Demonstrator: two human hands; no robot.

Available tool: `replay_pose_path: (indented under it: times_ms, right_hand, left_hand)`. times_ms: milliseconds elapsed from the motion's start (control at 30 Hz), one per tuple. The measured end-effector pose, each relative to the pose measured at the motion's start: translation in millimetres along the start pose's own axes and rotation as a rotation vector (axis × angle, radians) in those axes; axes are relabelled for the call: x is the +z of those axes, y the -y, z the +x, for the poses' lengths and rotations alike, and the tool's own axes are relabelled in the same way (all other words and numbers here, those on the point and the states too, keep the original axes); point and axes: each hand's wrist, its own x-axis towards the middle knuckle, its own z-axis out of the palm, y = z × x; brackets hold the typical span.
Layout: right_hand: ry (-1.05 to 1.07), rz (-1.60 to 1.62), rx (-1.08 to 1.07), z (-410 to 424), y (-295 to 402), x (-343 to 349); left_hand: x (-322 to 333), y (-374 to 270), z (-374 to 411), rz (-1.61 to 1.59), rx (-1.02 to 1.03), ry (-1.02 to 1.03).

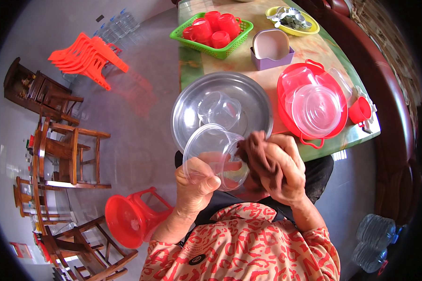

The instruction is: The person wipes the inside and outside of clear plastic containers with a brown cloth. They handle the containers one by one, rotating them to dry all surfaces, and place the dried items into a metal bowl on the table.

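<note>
My left hand [197,186] grips a clear plastic bowl [205,151] by its side, the thumb outside and the bowl tipped with its wide rim to the left. A crumpled brown cloth [263,158] is bunched in my right hand [285,168], at the right end of the bowl. Beyond both hands a round metal basin [258,95] holds clear plastic containers [219,109]. To its right stands a red plastic basin [343,121] with several clear containers, a round one [316,110] uppermost.
On the marble-patterned table [228,66] are a green basket [225,52] of red mugs [202,28], a purple holder [274,63], a yellow bowl [313,30] of spoons and a red cup [360,109]. A red tub [126,221] and a red stool [154,207] stand at lower left, near wooden chairs [74,154].
</note>
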Motion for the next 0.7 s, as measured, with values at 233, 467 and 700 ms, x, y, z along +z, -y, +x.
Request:
replay_pose_path:
  times_ms: [233,467,700]
  right_hand:
    - [0.151,0.095,0.130,-13,0,16]
    - [0.206,0.139,0.163,-27,5,9]
    - [-0.354,0.158,0.060,2,1,7]
  left_hand:
    - [1,2,0,0.095,0.058,-0.146]
    - [0,5,6,0.269,0.053,-0.171]
    - [10,8,3,0.367,-0.010,0.043]
